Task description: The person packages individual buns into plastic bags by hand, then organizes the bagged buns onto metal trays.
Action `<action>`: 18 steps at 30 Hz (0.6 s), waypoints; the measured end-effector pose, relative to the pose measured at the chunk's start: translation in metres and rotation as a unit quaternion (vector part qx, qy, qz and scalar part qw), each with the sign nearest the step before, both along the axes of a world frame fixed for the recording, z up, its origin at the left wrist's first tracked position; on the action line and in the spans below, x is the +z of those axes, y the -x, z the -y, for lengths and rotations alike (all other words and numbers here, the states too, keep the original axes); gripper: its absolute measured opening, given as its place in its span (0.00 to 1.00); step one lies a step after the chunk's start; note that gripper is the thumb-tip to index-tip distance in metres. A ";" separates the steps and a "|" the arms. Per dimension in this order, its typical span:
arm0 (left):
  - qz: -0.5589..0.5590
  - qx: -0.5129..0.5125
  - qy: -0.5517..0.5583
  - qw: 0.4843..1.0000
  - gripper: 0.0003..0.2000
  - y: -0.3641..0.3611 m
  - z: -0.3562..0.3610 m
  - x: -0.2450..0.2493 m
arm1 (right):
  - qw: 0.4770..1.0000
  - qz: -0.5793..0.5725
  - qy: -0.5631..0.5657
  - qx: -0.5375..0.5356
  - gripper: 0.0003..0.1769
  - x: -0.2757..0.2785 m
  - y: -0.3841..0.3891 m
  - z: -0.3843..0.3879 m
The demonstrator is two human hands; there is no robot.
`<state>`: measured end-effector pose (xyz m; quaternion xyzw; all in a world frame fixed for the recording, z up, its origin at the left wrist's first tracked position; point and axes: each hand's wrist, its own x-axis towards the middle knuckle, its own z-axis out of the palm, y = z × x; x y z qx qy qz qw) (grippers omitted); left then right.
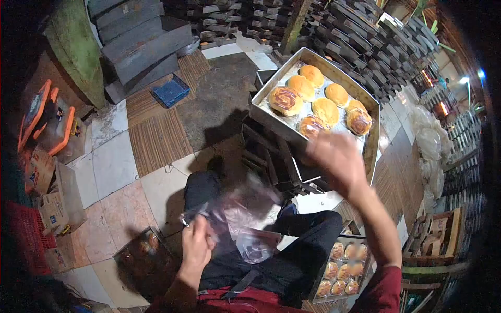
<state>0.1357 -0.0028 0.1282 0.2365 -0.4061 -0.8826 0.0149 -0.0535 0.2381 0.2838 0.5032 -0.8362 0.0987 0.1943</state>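
Observation:
My left hand (198, 242) is closed in a fist above my lap, with a clear plastic bag (242, 208) at its fingers. The bag is smeared by motion and has a printed lower part. A small shiny tip shows at the top of the fist. My right hand (336, 156) is blurred at the near edge of a metal tray (279, 130), just below the buns. Its fingertips are not clear. Several round golden buns lie in the tray, such as a plain bun (324, 111) and a bun with brown swirls (285, 100).
To my right is a box of packed buns (339, 271); to my left, a dark tray (141, 255). A blue basket (170, 91) sits on the tiled floor. Stacked dark trays (355, 47) fill the back. Orange-rimmed containers (62, 130) and a red crate (34, 235) stand far left.

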 end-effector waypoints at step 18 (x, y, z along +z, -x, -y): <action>-0.121 0.082 -0.061 0.987 0.11 0.002 0.009 0.002 | 0.764 0.378 0.334 -0.403 0.31 -0.107 0.205 -0.090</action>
